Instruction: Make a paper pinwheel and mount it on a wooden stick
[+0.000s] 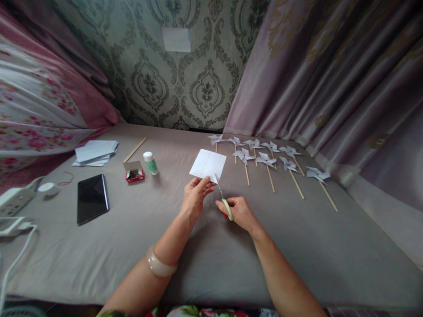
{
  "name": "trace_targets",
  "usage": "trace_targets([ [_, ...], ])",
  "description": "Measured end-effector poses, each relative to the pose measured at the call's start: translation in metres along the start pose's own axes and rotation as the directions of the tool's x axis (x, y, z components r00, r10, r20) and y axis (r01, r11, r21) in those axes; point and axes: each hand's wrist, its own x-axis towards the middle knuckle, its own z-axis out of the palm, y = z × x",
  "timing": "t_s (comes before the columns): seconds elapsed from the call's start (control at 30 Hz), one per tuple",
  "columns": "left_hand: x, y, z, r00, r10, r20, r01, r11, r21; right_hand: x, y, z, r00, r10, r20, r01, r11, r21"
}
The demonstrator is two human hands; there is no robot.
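My left hand point(197, 193) pinches a square sheet of white paper point(207, 163) by its near edge, holding it above the grey cloth. In my right hand point(238, 211) is a pair of scissors point(227, 208) with pale green handles. The blades reach the paper's near right corner, right beside my left fingertips. How far they have cut in, I cannot tell. Several white paper pinwheels point(265, 159) on wooden sticks lie in rows to the right of the sheet.
On the left lie a stack of paper point(95, 152), a wooden stick point(135, 149), a small red box point(135, 172), a white-and-green glue stick point(151, 163) and a black tablet point(93, 199). A power strip point(16, 200) with a white cable sits at the far left. Curtains point(297, 66) hang along the right.
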Motion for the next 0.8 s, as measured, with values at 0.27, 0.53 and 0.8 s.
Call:
trace_targets([
  [0.27,-0.002,-0.002,0.0,0.995,0.084,0.045,-0.088,0.99,0.11,0.002,0.003,0.001,1.0,-0.016,0.003,0.016,1.0,0.015],
  [0.53,-0.005,-0.009,0.002,0.991,0.087,0.101,-0.102,0.984,0.148,0.003,0.005,0.0,1.0,-0.016,0.002,0.015,0.997,0.082],
  [0.8,-0.009,-0.013,0.005,0.993,0.045,0.109,-0.064,0.982,0.177,0.002,0.001,-0.001,0.999,-0.031,-0.03,0.033,0.997,0.075],
])
